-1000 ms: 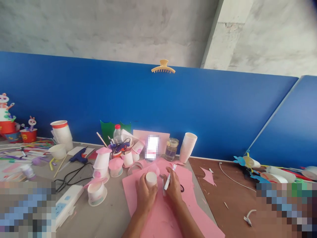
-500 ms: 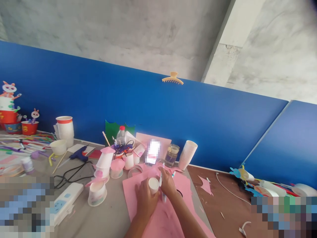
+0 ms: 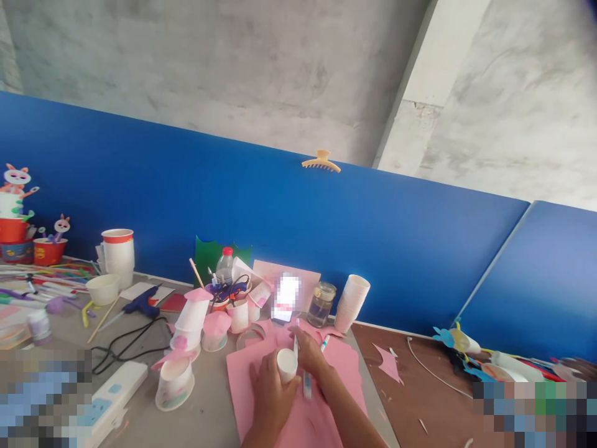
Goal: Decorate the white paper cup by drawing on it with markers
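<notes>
My left hand is wrapped round a small white paper cup, its round end facing up at me. Close beside it, my right hand is closed on a slim white marker, held upright against the cup's right side. Whether its tip touches the cup is too small to tell. Both hands are over pink paper sheets. Another white marker lies on the paper below my right wrist, and a blue-and-white marker lies behind that hand.
A lit phone leans at the back, beside a glass jar and a leaning cup stack. Paper-cup figures with pink tops stand left, near a blue glue gun, black cord and power strip.
The view has tilted up slightly, so the table things sit lower. Both hands keep hold of the cup and marker, with only a small shift of the right hand.
</notes>
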The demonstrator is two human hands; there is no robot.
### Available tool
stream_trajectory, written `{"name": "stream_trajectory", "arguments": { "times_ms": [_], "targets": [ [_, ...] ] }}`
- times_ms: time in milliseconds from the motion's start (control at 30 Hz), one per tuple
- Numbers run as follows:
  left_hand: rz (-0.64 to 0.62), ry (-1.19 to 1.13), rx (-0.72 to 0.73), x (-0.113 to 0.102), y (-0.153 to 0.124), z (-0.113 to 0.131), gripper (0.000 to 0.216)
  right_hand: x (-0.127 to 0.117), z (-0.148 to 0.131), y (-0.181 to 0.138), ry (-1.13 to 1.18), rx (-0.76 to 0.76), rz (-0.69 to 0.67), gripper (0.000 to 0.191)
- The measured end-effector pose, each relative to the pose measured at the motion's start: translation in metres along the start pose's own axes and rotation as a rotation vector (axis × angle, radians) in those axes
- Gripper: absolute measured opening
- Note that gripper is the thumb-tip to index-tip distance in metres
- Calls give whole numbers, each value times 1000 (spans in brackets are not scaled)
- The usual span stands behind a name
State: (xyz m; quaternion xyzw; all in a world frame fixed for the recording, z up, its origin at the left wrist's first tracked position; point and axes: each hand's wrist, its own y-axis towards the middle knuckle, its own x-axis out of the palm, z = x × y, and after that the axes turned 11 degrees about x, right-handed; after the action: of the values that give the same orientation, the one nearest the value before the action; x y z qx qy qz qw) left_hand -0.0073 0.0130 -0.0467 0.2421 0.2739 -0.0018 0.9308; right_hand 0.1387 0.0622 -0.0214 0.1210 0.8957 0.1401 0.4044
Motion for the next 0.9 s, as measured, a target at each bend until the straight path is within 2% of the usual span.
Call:
{"name": "stream_trajectory", "arguments": {
  "times_ms": [133,233,267,433,600,733,900],
  "targets": [
    [27,-4,2,0,0,2,35,-13,4,-1,105,75,121,40],
    [29,-49,-12,-3,1,7,37,-31,4,-7,314,156,296,32],
    [19,-75,-8,-4,1,8,38,-37,3,-10,353,177,309,32],
    [-9,-173,47,-6,2,10,39,-59,-7,-29,371,174,203,26],
    [27,-215,46,-5,1,9,41,-60,-21,-38,355,102,63,29],
    [10,-162,17,-6,1,9,43,-59,-38,-42,308,83,-60,32],
    [-100,-22,-79,-9,3,14,26,-61,-47,-45,206,25,-192,42]
  ]
}}
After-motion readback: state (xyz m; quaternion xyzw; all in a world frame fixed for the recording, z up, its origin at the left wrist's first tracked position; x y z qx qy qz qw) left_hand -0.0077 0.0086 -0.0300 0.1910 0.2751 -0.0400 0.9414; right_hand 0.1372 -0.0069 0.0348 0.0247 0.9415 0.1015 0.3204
